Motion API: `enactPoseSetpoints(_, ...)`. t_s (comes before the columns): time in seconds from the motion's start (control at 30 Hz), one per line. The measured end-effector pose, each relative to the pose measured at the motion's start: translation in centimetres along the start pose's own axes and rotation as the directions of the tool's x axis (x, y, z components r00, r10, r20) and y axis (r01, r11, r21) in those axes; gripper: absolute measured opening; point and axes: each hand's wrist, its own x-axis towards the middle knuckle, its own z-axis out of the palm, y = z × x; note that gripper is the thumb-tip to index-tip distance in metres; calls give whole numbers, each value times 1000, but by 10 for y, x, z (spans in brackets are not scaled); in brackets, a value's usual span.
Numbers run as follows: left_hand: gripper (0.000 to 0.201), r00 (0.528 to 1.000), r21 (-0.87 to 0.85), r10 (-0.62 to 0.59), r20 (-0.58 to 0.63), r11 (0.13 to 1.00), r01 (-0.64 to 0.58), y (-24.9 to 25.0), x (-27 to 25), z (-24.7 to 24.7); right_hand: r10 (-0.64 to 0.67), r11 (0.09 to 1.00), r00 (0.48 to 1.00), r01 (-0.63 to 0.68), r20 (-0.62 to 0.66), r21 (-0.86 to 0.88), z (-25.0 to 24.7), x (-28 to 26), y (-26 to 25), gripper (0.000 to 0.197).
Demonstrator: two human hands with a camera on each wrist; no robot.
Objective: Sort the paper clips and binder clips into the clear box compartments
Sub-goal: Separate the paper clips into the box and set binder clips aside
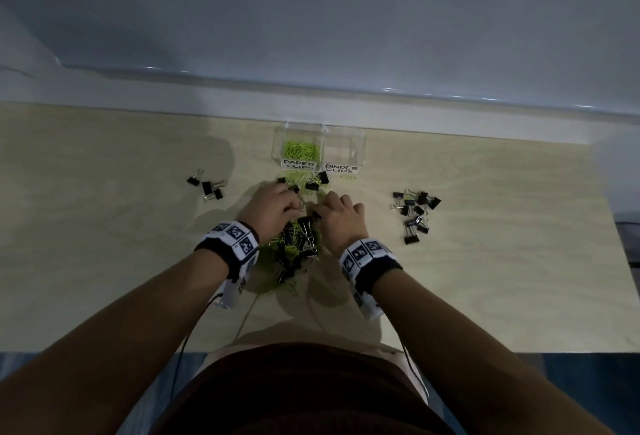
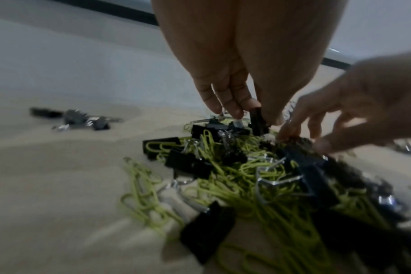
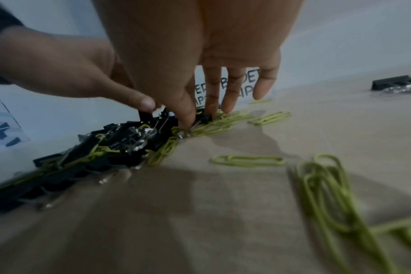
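A mixed pile (image 1: pixel 298 238) of green paper clips and black binder clips lies on the table between my wrists. My left hand (image 1: pixel 292 207) pinches a black binder clip (image 2: pixel 258 120) at the pile's far end. Just to its right, my right hand (image 1: pixel 317 210) reaches down and its thumb and forefinger close on another binder clip (image 2: pixel 299 143); its other fingers (image 3: pixel 235 89) stay straight. The clear box (image 1: pixel 320 129) stands behind the pile. Its left compartment (image 1: pixel 300 150), labelled PAPER CLIPS, holds green paper clips. The right one (image 1: pixel 343 150), labelled BINDER CLIPS, looks bare.
A few binder clips (image 1: pixel 209 186) sit apart on the left of the table, and a larger group (image 1: pixel 415 214) lies on the right. Loose green paper clips (image 3: pixel 248 160) are scattered near the pile. A wall runs right behind the box.
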Motion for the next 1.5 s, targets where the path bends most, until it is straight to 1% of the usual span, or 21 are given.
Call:
enactPoseSetpoints(0.07, 12, 991, -90, -72, -111, 994, 62, -5, -7, -9, 1, 1000, 1000, -1, 13, 14, 4, 2, 3, 39)
enactPoseSetpoints(0.17, 14, 950, -163, -201, -238, 973, 165, -26, -15, -20, -17, 999, 1000, 17, -14, 35, 4, 1, 8, 27)
enactPoseSetpoints(0.27, 14, 905, -59, -333, -264, 942, 330, -55, -18, -21, -35, 997, 999, 37, -33, 64, 3, 1, 13, 16)
enactPoseSetpoints(0.33, 16, 874, 37, -414, -256, 899, 437, -63, -19, -21, -60, 996, 998, 62, -31, 67, 2, -2, 16, 18)
enactPoseSetpoints(0.37, 21, 868, 65, -418, -267, 891, 449, -62, -19, -20, -74, 995, 997, 76, -22, 63, 1, -4, 17, 24)
enactPoseSetpoints(0.4, 24, 875, 82, -389, -289, 900, 427, -57, -17, -21, -90, 994, 996, 90, -3, 54, 0, -6, 18, 33)
enactPoseSetpoints(0.47, 28, 916, 131, -279, -288, 936, 326, -39, -10, -20, -118, 993, 992, 117, 35, 31, -2, -9, 20, 47)
enactPoseSetpoints(0.53, 30, 969, 157, -142, -202, 972, 175, -15, 1, -18, -134, 991, 990, 135, 39, 0, -2, -11, 21, 49)
enactPoseSetpoints(0.6, 33, 995, 169, -13, -100, 985, 30, 6, 11, -10, -140, 990, 990, 141, 28, -20, -2, -11, 22, 46)
enactPoseSetpoints(0.7, 34, 994, 164, 108, -31, 981, -102, 30, 28, -2, -171, 985, 983, 172, -73, 6, -2, -11, 24, 38)
enactPoseSetpoints(0.83, 31, 974, 138, 216, 65, 965, -223, 56, 52, 2, -245, 966, 936, 257, -254, 15, 4, -18, 32, 22)
enactPoseSetpoints(0.9, 33, 948, 170, 271, 169, 939, -299, 70, 68, 7, -168, 973, 931, 209, -324, 96, -1, -26, 45, 16)
enactPoseSetpoints(0.93, 34, 929, 177, 298, 218, 924, -338, 77, 76, 11, -90, 977, 929, 153, -358, 151, -4, -31, 55, 12)
enactPoseSetpoints(1.0, 39, 890, 175, 355, 287, 894, -413, 91, 92, 20, 132, 959, 906, -14, -402, 282, -6, -44, 85, 8)
enactPoseSetpoints(1.07, 43, 854, 193, 411, 318, 854, -483, 106, 103, 31, 350, 912, 864, -227, -361, 342, -5, -57, 119, 10)
enactPoseSetpoints(1.13, 45, 822, 253, 450, 348, 800, -545, 118, 111, 42, 459, 877, 839, -378, -291, 296, -5, -66, 146, 9)
enactPoseSetpoints(1.2, 48, 802, 317, 468, 371, 749, -583, 125, 113, 52, 487, 868, 836, -430, -255, 249, -8, -70, 162, 8)
enactPoseSetpoints(1.27, 49, 813, 376, 454, 364, 727, -574, 126, 113, 57, 480, 875, 833, -431, -275, 221, -10, -68, 168, 9)
enactPoseSetpoints(1.37, 54, 869, 422, 378, 321, 764, -488, 115, 112, 55, 443, 896, 815, -397, -373, 197, -12, -57, 165, 12)
enactPoseSetpoints(1.43, 60, 896, 407, 329, 297, 806, -431, 106, 109, 53, 415, 909, 828, -388, -377, 150, -12, -48, 157, 15)
enactPoseSetpoints(1.5, 63, 907, 376, 303, 291, 836, -400, 99, 103, 51, 410, 909, 845, -409, -344, 78, -12, -40, 147, 19)
